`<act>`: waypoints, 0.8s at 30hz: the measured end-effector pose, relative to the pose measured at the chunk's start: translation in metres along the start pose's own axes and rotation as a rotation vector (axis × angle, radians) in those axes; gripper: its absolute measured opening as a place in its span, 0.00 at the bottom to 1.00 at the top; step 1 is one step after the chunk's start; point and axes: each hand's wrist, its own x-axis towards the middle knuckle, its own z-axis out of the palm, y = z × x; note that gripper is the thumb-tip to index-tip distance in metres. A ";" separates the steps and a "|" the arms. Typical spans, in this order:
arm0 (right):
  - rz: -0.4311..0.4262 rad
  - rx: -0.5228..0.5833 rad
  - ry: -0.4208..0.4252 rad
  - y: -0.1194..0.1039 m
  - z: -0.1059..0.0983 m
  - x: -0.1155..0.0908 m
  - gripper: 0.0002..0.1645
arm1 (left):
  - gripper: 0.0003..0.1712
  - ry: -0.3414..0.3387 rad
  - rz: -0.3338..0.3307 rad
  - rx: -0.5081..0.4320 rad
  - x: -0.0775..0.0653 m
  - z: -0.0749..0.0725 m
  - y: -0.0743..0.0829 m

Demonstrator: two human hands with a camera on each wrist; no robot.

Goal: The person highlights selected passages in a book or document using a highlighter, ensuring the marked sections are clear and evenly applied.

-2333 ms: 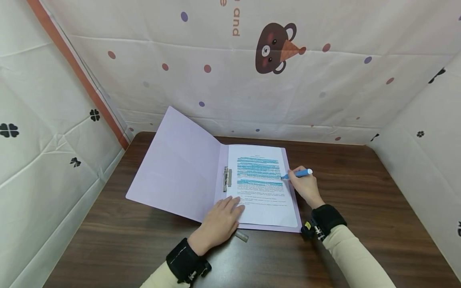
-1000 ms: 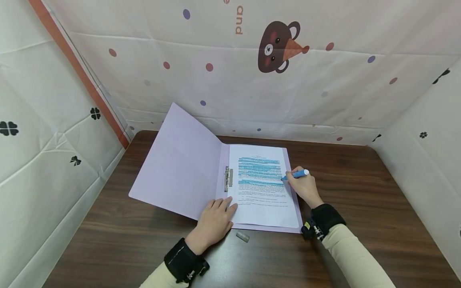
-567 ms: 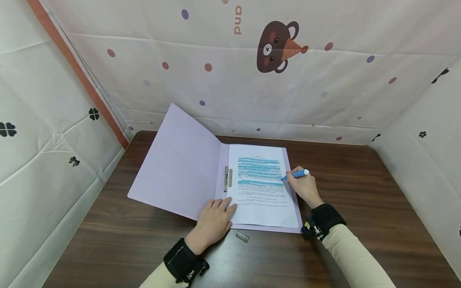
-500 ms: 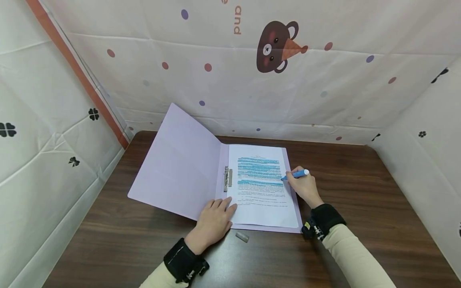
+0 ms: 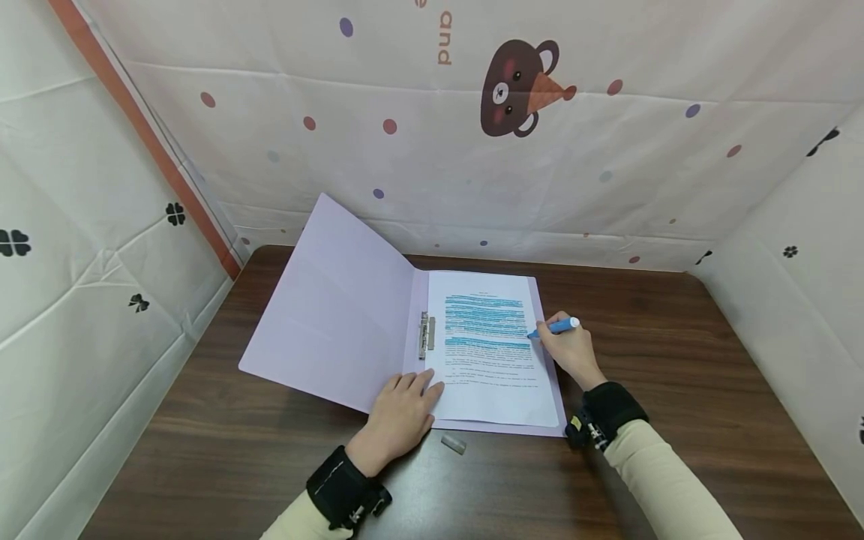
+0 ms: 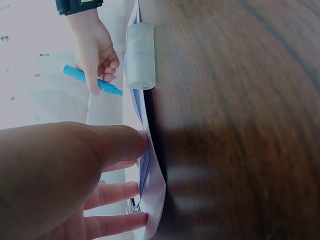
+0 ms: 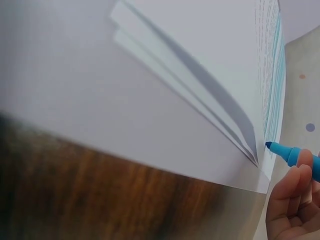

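Observation:
In the head view my right hand (image 5: 569,349) pinches a blue highlighter (image 5: 562,325), its tip at the right end of a blue-marked line on the printed page (image 5: 499,401). The right wrist view shows the highlighter's dark blue tip (image 7: 269,145) right at the paper, the thumb and fingers round its barrel. My left hand (image 5: 398,415) rests with fingers spread on the lower left corner of the page and the folder's edge. Beneath the page lies an open lilac folder (image 5: 337,315) with a metal clip (image 5: 423,336) along its spine. Blue strokes cover the upper lines of text; the lower lines are plain.
A small translucent grey pen cap (image 5: 453,445) lies on the dark wooden table (image 5: 513,487), just below the folder's front edge. White patterned cloth (image 5: 432,172) hangs behind the table and on both sides. The folder's left cover tilts up toward the back.
Since the oldest frame the left hand has shifted slightly left, uncovering more of the cap. The highlighter has moved down a little at the line's end; over the last half second both hands hold still.

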 end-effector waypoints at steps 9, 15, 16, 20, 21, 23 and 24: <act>-0.007 -0.019 0.028 -0.012 -0.004 -0.005 0.21 | 0.25 0.015 0.002 0.006 -0.001 0.000 0.000; -0.014 -0.025 0.084 0.021 0.013 0.011 0.26 | 0.26 0.013 -0.003 0.013 -0.001 0.000 0.001; -0.015 -0.017 0.091 0.021 0.014 0.012 0.26 | 0.26 0.012 -0.004 0.014 -0.001 0.000 0.001; -0.025 -0.008 0.092 0.018 0.015 0.013 0.27 | 0.25 0.016 -0.005 0.018 -0.001 -0.001 0.001; -0.026 -0.005 0.090 0.017 0.015 0.014 0.27 | 0.25 0.018 -0.005 0.018 -0.001 -0.002 0.001; -0.029 -0.005 0.087 0.016 0.017 0.015 0.27 | 0.25 0.019 -0.006 0.017 0.000 -0.002 0.001; -0.030 -0.005 0.086 0.015 0.017 0.016 0.27 | 0.25 0.017 -0.007 0.017 0.000 -0.002 0.001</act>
